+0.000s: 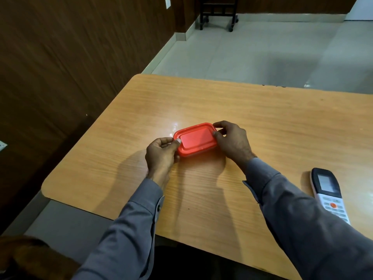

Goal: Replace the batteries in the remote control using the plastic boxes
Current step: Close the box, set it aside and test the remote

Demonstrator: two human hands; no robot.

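A red-lidded plastic box, long axis running left to right on the table, is pinched at its short ends by the left hand and right hand, its contents apparently hidden, while the remote control lies nearer the right arm.

The light orange wood-grain bench in the middle of the frame is smooth with a soft sheen. The red rectangular plastic box at centre looks smooth and semi-glossy. At lower right, the white plastic remote control has a glossy dark screen surround. The grey cloth sleeves are matt.
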